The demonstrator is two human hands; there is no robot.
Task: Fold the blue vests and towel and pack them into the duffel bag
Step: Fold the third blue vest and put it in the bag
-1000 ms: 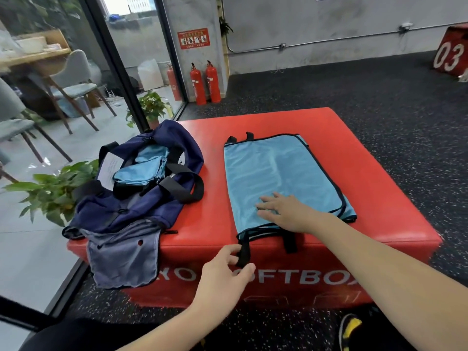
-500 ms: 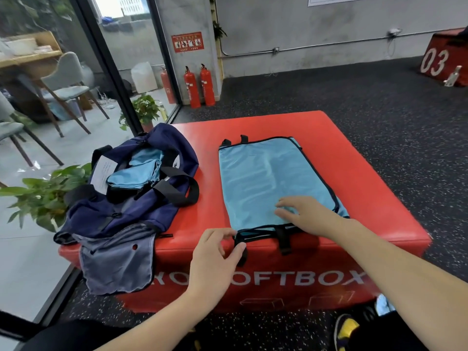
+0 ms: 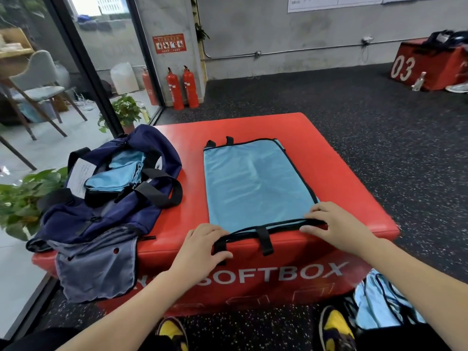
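— Where's the vest from your hands?

— The blue vest (image 3: 255,183) lies flat on the red soft box (image 3: 349,198), its long axis running straight away from you. Your left hand (image 3: 200,247) pinches the near-left corner by the black strap; your right hand (image 3: 336,226) grips the near-right hem. Both are equally near, so a fold would go away from you. The duffel bag (image 3: 114,188) sits to your left.

— Any writing?

— "SOFTBOX" on the front, "03" on the far box (image 3: 425,69).
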